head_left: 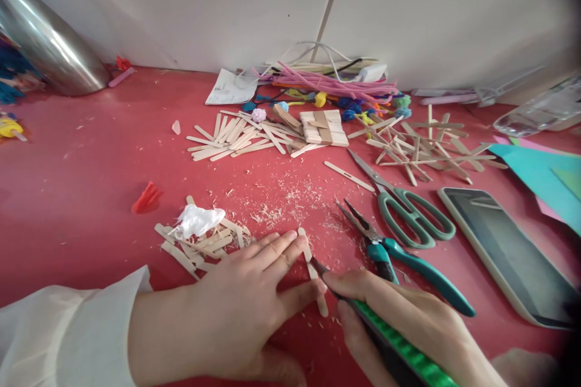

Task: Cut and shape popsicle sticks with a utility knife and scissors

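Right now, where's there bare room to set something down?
The widest nearly bare patch of red tabletop is on the left, between the steel bottle, red scrap and left sleeve. It's crowded beyond the right hand, with pliers, scissors and phone, and toward the wall, with wooden stick piles.

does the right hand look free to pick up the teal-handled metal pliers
Probably not: the right hand is gripping a green-and-black knife, though the pliers lie just beyond it.
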A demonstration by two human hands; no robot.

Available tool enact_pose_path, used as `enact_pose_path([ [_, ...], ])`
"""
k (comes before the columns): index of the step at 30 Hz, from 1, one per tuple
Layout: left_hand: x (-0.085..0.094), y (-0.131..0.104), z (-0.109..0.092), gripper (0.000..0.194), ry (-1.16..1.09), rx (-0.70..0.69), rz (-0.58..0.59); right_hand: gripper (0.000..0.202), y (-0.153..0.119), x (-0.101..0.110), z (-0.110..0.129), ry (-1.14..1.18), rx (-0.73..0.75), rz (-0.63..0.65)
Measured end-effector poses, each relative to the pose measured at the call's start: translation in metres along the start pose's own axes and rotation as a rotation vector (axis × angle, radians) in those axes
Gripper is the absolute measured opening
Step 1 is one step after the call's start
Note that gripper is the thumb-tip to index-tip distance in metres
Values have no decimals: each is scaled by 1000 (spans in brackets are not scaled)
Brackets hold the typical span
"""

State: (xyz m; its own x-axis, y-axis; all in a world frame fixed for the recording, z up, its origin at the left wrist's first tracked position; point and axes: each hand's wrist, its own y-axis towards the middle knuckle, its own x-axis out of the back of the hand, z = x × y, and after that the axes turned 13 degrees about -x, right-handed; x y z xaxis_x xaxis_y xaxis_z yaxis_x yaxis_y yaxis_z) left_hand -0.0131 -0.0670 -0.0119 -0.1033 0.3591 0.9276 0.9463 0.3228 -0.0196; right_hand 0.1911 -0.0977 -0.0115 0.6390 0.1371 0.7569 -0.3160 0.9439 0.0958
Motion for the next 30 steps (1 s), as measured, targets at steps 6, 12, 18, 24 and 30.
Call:
enact_pose_path([
  [6, 0, -2, 1, 78, -19, 4, -7, 20, 3, 2, 1, -12, -41, -14],
  [12, 0, -3, -2, 85, -13, -46, 3, 12, 7, 3, 7, -18, -99, 27],
  [18, -3, -2, -5, 87, -37, -30, -32, 10, 12, 3, 11, 14, -146, 24],
  [24, -5, -6, 2, 92, -35, -97, -69, 17, 5, 4, -1, -35, -72, -52],
  [30, -9, -7, 7, 93, -46, -119, -52, 19, 10, 10, 1, -23, -48, -111],
])
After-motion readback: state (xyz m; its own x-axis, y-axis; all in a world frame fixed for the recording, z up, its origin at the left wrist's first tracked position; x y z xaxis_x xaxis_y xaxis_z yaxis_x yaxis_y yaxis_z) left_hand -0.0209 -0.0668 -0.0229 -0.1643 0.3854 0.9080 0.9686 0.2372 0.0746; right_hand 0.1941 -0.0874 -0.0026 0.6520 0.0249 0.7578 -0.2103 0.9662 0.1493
